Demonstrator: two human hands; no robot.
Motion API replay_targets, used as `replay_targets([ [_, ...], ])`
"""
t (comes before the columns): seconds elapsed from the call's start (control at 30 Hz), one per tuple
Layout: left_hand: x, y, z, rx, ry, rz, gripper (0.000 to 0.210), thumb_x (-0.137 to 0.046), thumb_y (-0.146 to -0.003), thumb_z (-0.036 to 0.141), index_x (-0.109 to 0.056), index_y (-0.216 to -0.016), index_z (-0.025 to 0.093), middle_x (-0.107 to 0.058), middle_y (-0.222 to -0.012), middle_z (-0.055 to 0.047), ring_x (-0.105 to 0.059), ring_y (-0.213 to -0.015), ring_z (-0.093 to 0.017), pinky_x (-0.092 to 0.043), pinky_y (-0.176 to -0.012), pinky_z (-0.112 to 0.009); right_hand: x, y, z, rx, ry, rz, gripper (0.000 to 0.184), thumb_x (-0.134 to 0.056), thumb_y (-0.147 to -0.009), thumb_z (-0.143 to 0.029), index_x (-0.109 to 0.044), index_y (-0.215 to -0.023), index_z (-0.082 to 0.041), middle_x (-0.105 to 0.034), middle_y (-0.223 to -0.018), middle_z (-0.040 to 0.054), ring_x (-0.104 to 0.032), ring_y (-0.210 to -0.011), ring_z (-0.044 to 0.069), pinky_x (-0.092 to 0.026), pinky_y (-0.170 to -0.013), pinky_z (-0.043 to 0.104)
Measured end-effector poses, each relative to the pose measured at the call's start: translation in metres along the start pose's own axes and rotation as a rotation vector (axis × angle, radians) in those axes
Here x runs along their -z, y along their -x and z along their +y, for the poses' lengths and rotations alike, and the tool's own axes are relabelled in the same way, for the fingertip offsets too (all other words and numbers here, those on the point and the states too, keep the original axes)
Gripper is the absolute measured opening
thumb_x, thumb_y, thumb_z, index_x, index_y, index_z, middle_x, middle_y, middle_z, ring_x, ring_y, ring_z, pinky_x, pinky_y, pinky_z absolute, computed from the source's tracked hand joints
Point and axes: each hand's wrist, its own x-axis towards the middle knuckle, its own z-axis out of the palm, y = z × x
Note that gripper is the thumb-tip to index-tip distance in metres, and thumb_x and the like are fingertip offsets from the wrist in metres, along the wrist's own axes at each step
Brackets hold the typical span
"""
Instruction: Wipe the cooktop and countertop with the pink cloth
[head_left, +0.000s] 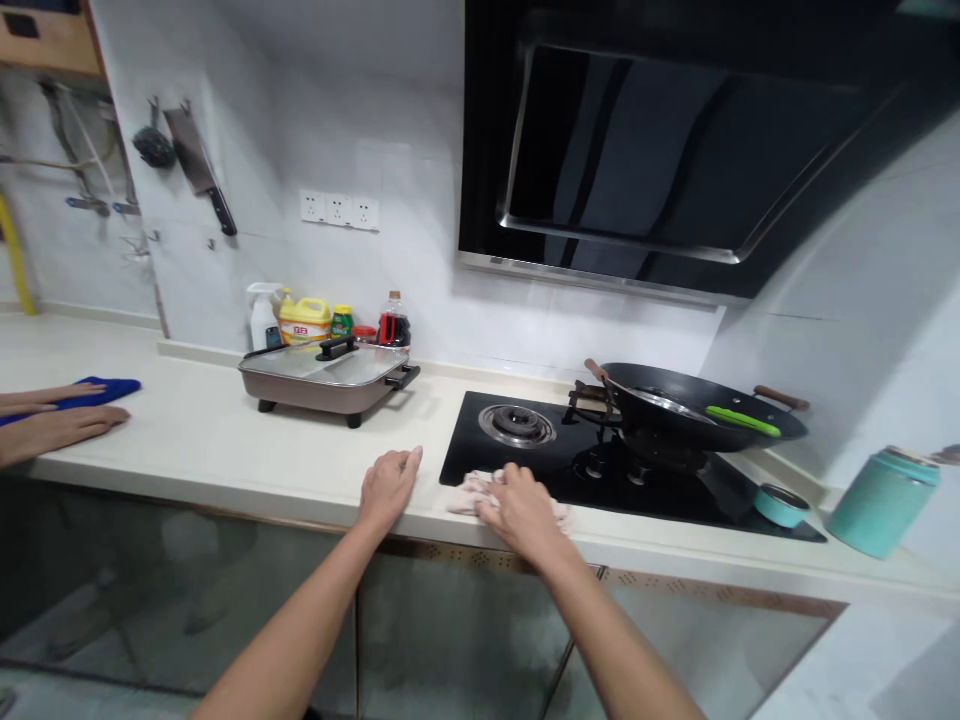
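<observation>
My right hand (pixel 521 510) presses a pale, crumpled cloth (pixel 476 490) against the front edge of the black glass stove (pixel 555 475), its fingers bent over the cloth. Part of the cloth is hidden under the hand. To the left of the stove, my left hand (pixel 388 490) rests on the white countertop (pixel 300 455) with its thumb apart and nothing held. A bare burner (pixel 517 425) lies just behind the cloth. On the stove's right side stands a black wok (pixel 675 400) with a green-handled utensil (pixel 742 421) in it.
An electric pan (pixel 300 385) with a glass lid stands left, before several bottles (pixel 304 318). Another person's hands (pixel 82 425) lie on a blue cloth (pixel 112 388) at far left. A turquoise jar (pixel 885 505) and small bowl (pixel 780 507) stand right. The range hood (pixel 637 170) overhangs the stove.
</observation>
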Motion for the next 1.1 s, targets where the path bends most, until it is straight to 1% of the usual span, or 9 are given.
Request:
replay_targets([
  [0.2, 0.002, 0.004, 0.01, -0.003, -0.063, -0.007, 0.058, -0.032, -0.105, 0.053, -0.08, -0.09, 0.024, -0.079, -0.107, -0.01, -0.067, -0.106, -0.027, -0.046, -0.09, -0.035, 0.013, 0.063, 0.122, -0.16, 0.219, -0.024, 0.04, -0.057, -0.097, -0.057, -0.076, -0.121, -0.032, -0.063, -0.12, 0.0127, -0.055, -0.109, 0.031, -0.043, -0.088, 0.044],
  [0.3, 0.001, 0.005, 0.013, 0.0, -0.086, -0.004, 0.058, -0.032, -0.104, 0.054, -0.08, -0.091, 0.024, -0.078, -0.107, -0.011, -0.066, -0.108, -0.029, -0.045, -0.092, -0.038, 0.011, 0.077, 0.151, -0.143, 0.243, -0.002, 0.037, -0.056, -0.098, -0.054, -0.074, -0.124, -0.034, -0.062, -0.131, 0.0125, -0.055, -0.117, 0.033, -0.044, -0.091, 0.048],
  [0.4, -0.001, 0.006, 0.013, -0.009, -0.097, 0.007, 0.057, -0.034, -0.104, 0.054, -0.08, -0.09, 0.024, -0.078, -0.105, -0.012, -0.066, -0.108, -0.03, -0.045, -0.093, -0.039, 0.002, 0.074, 0.153, -0.051, 0.283, 0.071, 0.031, -0.052, -0.101, -0.04, -0.073, -0.12, -0.029, -0.06, -0.144, 0.0121, -0.051, -0.131, 0.033, -0.036, -0.106, 0.058],
  [0.5, -0.002, 0.006, 0.011, -0.012, -0.097, 0.011, 0.055, -0.035, -0.104, 0.053, -0.08, -0.091, 0.024, -0.078, -0.105, -0.012, -0.066, -0.108, -0.029, -0.045, -0.093, -0.038, -0.004, 0.065, 0.145, 0.01, 0.301, 0.076, 0.029, -0.048, -0.101, -0.03, -0.07, -0.119, -0.022, -0.068, -0.128, 0.0121, -0.059, -0.121, 0.029, -0.028, -0.115, 0.057],
  [0.57, -0.003, 0.007, 0.01, -0.017, -0.1, 0.012, 0.055, -0.035, -0.104, 0.053, -0.08, -0.091, 0.024, -0.077, -0.105, -0.012, -0.066, -0.108, -0.029, -0.045, -0.093, -0.038, -0.002, 0.06, 0.142, -0.002, 0.283, 0.029, 0.028, -0.048, -0.101, -0.03, -0.068, -0.119, -0.021, -0.07, -0.115, 0.0109, -0.063, -0.108, 0.027, -0.037, -0.107, 0.048],
  [0.67, -0.004, 0.007, 0.009, -0.034, -0.11, 0.008, 0.054, -0.036, -0.104, 0.052, -0.08, -0.091, 0.023, -0.077, -0.104, -0.012, -0.065, -0.108, -0.029, -0.044, -0.093, -0.039, 0.006, 0.057, 0.144, -0.019, 0.248, -0.034, 0.028, -0.05, -0.1, -0.034, -0.066, -0.122, -0.026, -0.069, -0.117, 0.01, -0.063, -0.105, 0.027, -0.041, -0.091, 0.039],
  [0.87, -0.003, 0.009, 0.012, -0.041, -0.137, 0.002, 0.053, -0.037, -0.104, 0.052, -0.078, -0.087, 0.023, -0.078, -0.103, -0.011, -0.065, -0.107, -0.029, -0.044, -0.092, -0.039, 0.016, 0.053, 0.14, -0.067, 0.131, -0.087, 0.037, -0.051, -0.1, -0.034, -0.06, -0.136, -0.028, -0.07, -0.117, 0.0088, -0.062, -0.106, 0.026, -0.038, -0.091, 0.037],
  [0.97, -0.003, 0.01, 0.012, -0.035, -0.14, -0.001, 0.052, -0.038, -0.104, 0.051, -0.078, -0.087, 0.023, -0.078, -0.103, -0.011, -0.064, -0.108, -0.029, -0.044, -0.092, -0.039, 0.015, 0.049, 0.131, 0.004, 0.196, -0.153, 0.031, -0.046, -0.103, -0.036, -0.069, -0.124, -0.033, -0.066, -0.121, 0.0082, -0.058, -0.111, 0.028, -0.037, -0.089, 0.039],
  [1.1, -0.003, 0.009, 0.011, -0.043, -0.14, 0.003, 0.051, -0.039, -0.104, 0.05, -0.078, -0.087, 0.023, -0.078, -0.103, -0.011, -0.064, -0.108, -0.03, -0.043, -0.092, -0.039, 0.011, 0.045, 0.13, -0.077, 0.245, -0.168, 0.032, -0.043, -0.104, -0.037, -0.073, -0.109, -0.027, -0.063, -0.117, 0.0101, -0.056, -0.11, 0.028, -0.036, -0.088, 0.039],
])
